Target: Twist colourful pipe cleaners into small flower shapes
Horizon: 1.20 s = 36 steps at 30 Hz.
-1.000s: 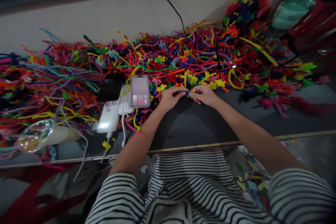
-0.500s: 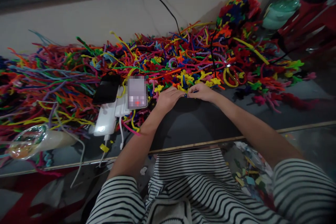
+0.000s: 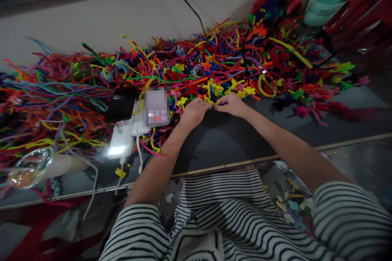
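Over the dark table, close to the front of a heap of pipe cleaners, my two hands work almost fingertip to fingertip. My left hand [image 3: 195, 113] is closed, its fingers pressed together at a small blue pipe cleaner [image 3: 213, 107]. The thumb and index finger of my right hand [image 3: 234, 105] pinch the same blue piece, which shows as a short bit between the fingertips. Its full shape is too small and covered to make out. Just behind the hands lie yellow pipe-cleaner flowers [image 3: 213, 89].
Loose coloured pipe cleaners [image 3: 67, 94] spread along the wall. Yellow-and-red-handled scissors [image 3: 268, 85] lie to the right. On the left are a black phone [image 3: 121, 104], a white power bank [image 3: 121, 138], a lit-screen device [image 3: 157, 106] and a plastic cup [image 3: 65, 162]. A black cable [image 3: 186, 0] hangs behind.
The view has shifted slightly, so the scene sits a little further left. Both hands stay together in the same place, and a bit more blue shows at my right fingertips.
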Tool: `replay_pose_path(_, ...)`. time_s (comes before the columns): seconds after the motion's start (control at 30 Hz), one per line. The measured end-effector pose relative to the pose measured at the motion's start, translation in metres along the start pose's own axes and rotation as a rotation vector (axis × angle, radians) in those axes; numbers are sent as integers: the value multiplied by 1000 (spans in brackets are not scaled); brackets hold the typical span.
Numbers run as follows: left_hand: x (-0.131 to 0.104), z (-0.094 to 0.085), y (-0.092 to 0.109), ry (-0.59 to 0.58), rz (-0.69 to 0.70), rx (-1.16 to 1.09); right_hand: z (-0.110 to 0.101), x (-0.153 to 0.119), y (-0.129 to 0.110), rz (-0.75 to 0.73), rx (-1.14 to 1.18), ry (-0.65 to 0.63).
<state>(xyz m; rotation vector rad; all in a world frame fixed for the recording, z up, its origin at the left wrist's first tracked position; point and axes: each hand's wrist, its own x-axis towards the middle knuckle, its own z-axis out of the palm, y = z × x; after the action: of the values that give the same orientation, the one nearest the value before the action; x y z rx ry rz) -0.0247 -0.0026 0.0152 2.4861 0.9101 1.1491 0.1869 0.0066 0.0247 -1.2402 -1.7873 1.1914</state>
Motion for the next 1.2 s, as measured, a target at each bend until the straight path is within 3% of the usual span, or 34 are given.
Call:
replay_pose_path(0.1,0,5,1,54,-254,-183,0,0,0,-9,1,16)
replay_pose_path(0.23,2,9,1,-22,-617,-512,0,-1,0,-26,-8,20)
replay_pose_path(0.37,6,8,3,-58,-665,-655,0,-1,1,-36,14,3)
replay_pose_path(0.57,7,6,2,-124,-645,-641,0,-3,0,-23,49,-19)
replay_pose_path(0.73,9,2,11,-146,-625,-368,0,-2,-1,-38,7,-16)
replay_pose_path(0.93,13,-10,68,0,-478,401,1,1,5,-21,16,22)
replay_pose_path(1.03,14,-14,87,46,-660,621,2,2,8,-19,4,44)
replay_pose_path(1.2,12,-21,83,24,-876,722,2,2,10,-10,-1,57)
